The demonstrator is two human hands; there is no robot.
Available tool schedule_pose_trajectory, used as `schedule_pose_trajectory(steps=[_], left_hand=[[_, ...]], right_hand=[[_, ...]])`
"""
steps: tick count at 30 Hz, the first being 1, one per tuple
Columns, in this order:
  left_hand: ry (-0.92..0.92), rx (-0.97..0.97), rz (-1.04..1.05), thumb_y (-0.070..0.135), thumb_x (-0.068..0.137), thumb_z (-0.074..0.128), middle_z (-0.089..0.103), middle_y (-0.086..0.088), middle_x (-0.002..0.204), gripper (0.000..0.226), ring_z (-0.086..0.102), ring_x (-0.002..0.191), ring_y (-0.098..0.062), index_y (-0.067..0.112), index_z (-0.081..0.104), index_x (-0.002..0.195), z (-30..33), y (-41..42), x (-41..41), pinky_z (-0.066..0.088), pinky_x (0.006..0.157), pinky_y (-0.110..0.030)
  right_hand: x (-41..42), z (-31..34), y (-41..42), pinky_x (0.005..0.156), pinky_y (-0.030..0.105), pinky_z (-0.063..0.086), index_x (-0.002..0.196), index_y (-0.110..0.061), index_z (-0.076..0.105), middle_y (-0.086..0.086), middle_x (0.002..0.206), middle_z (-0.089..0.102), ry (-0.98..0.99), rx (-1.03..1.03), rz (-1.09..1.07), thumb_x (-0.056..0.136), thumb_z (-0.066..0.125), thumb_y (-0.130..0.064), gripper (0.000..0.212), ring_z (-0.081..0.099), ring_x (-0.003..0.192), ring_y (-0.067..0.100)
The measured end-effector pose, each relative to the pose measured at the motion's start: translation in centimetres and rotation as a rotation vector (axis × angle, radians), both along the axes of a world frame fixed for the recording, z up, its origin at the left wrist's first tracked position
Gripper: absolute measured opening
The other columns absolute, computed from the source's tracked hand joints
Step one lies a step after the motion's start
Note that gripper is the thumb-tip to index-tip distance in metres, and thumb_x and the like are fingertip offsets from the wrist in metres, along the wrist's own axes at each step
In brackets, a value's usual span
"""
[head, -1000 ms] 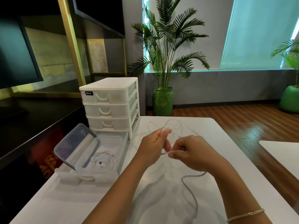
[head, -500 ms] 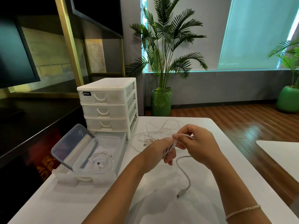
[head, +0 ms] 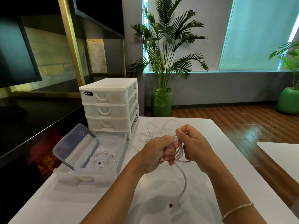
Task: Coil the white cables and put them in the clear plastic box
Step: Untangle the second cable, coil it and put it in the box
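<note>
White laminate covers the table (head: 226,159), whose rounded far corner meets a floor of reddish-brown wood planks (head: 242,120). A second white tabletop (head: 283,152) juts in at the right edge. At the table's left rear stands a white three-drawer organiser (head: 110,107), and just in front of it sits the clear plastic box (head: 116,143), its lid (head: 74,143) propped open and tilted to the left. One coiled white cable (head: 101,161) already lies inside the box.

Over the middle of the table the left hand (head: 155,156) grips several loops of another white cable (head: 183,178), its fingers curled through them. The right hand (head: 194,146) pinches a strand at the top of the loops. The cable's loose tail drops to the table and ends in a connector (head: 170,205) near the front. More loose white cables (head: 155,131) lie tangled behind the hands.

Beyond the table a palm in a green pot (head: 161,102) stands against a grey wall, beside frosted windows (head: 258,33). Dark shelving with brass-coloured posts (head: 71,41) fills the left side.
</note>
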State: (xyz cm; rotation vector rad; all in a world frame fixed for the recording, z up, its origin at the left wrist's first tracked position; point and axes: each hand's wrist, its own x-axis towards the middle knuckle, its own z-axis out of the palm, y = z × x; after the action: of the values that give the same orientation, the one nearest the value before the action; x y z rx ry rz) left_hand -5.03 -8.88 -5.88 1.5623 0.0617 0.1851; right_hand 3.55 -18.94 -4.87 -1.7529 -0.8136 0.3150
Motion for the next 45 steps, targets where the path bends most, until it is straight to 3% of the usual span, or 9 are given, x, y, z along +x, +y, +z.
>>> schedule_pose_trajectory(steps=[6, 11, 17, 23, 27, 34, 38, 43, 45], left_hand=[[0.051, 0.293, 0.165, 0.014, 0.094, 0.041, 0.048, 0.0, 0.066, 0.017, 0.045, 0.062, -0.011, 0.013, 0.052, 0.081, 0.0, -0.3, 0.5, 0.047, 0.065, -0.023], [0.002, 0.484, 0.283, 0.019, 0.096, 0.044, 0.056, 0.001, 0.1, 0.015, 0.058, 0.087, -0.015, 0.024, 0.042, 0.11, -0.3, -1.0, 0.9, 0.055, 0.085, -0.031], [-0.107, 0.597, 0.379, 0.023, 0.096, 0.048, 0.051, 0.009, 0.106, 0.034, 0.058, 0.079, -0.004, 0.038, 0.023, 0.114, -0.6, -1.8, 0.9, 0.049, 0.071, -0.007], [-0.213, 0.787, 0.445, 0.027, 0.096, 0.044, 0.059, 0.002, 0.119, 0.031, 0.054, 0.089, -0.007, 0.022, 0.04, 0.127, -0.9, -2.1, 1.0, 0.041, 0.07, 0.0], [-0.216, 0.848, 0.476, 0.027, 0.096, 0.045, 0.062, 0.002, 0.11, 0.025, 0.052, 0.083, -0.006, 0.016, 0.051, 0.117, -0.8, -2.0, 1.2, 0.04, 0.064, 0.001], [-0.112, 0.852, 0.476, 0.029, 0.097, 0.041, 0.057, 0.004, 0.097, 0.024, 0.051, 0.081, -0.009, 0.013, 0.055, 0.11, -0.5, -1.8, 1.2, 0.038, 0.06, -0.003], [-0.017, 0.77, 0.497, 0.031, 0.098, 0.039, 0.057, 0.004, 0.09, 0.018, 0.052, 0.079, -0.01, 0.019, 0.052, 0.097, -0.2, -1.3, 0.9, 0.041, 0.063, -0.014], [0.031, 0.733, 0.6, 0.034, 0.099, 0.032, 0.054, 0.004, 0.09, 0.019, 0.047, 0.067, -0.007, 0.022, 0.046, 0.095, 0.5, -0.6, 0.5, 0.033, 0.053, -0.01], [0.041, 0.702, 0.617, 0.034, 0.1, 0.031, 0.054, 0.004, 0.09, 0.02, 0.047, 0.067, -0.007, 0.021, 0.045, 0.095, 0.7, -0.5, 0.5, 0.033, 0.054, -0.011]], right_hand=[[0.3, -0.2, 0.3, 0.058, 0.019, 0.038, 0.09, -0.021, 0.049, -0.003, 0.079, 0.057, -0.074, -0.031, -0.052, 0.098, 0.035, -0.035, 0.021, 0.051, 0.066, 0.009], [0.9, -0.2, 0.2, 0.061, 0.019, 0.043, 0.098, -0.021, 0.05, 0.0, 0.089, 0.061, -0.09, -0.017, -0.122, 0.097, 0.038, -0.037, 0.02, 0.056, 0.07, 0.01], [1.0, -0.2, 0.2, 0.063, 0.021, 0.047, 0.098, -0.022, 0.053, 0.001, 0.099, 0.061, -0.061, 0.008, -0.196, 0.095, 0.043, -0.037, 0.019, 0.059, 0.076, 0.012], [1.2, -0.1, 0.2, 0.054, 0.02, 0.04, 0.094, -0.016, 0.058, 0.003, 0.088, 0.061, 0.038, -0.023, -0.243, 0.095, 0.046, -0.034, 0.022, 0.055, 0.07, 0.012], [1.2, 0.0, -0.1, 0.052, 0.023, 0.039, 0.082, -0.014, 0.061, 0.002, 0.075, 0.059, 0.103, -0.018, -0.24, 0.095, 0.049, -0.026, 0.021, 0.053, 0.065, 0.014], [1.2, -0.1, 0.1, 0.054, 0.021, 0.042, 0.099, -0.022, 0.051, 0.003, 0.098, 0.059, 0.095, -0.047, -0.207, 0.092, 0.048, -0.042, 0.022, 0.055, 0.07, 0.013], [1.1, 0.0, -0.1, 0.059, 0.02, 0.043, 0.111, -0.02, 0.051, 0.003, 0.09, 0.062, 0.109, -0.058, -0.061, 0.086, 0.054, -0.046, 0.037, 0.056, 0.071, 0.012], [0.6, -0.1, -0.3, 0.076, 0.025, 0.051, 0.105, -0.028, 0.048, -0.005, 0.105, 0.057, -0.153, -0.119, -0.035, 0.082, 0.065, -0.034, 0.029, 0.06, 0.091, 0.019], [0.3, -0.1, -0.3, 0.069, 0.016, 0.048, 0.101, -0.03, 0.047, -0.009, 0.107, 0.051, -0.26, -0.092, -0.071, 0.08, 0.069, -0.028, 0.03, 0.059, 0.087, 0.016]])
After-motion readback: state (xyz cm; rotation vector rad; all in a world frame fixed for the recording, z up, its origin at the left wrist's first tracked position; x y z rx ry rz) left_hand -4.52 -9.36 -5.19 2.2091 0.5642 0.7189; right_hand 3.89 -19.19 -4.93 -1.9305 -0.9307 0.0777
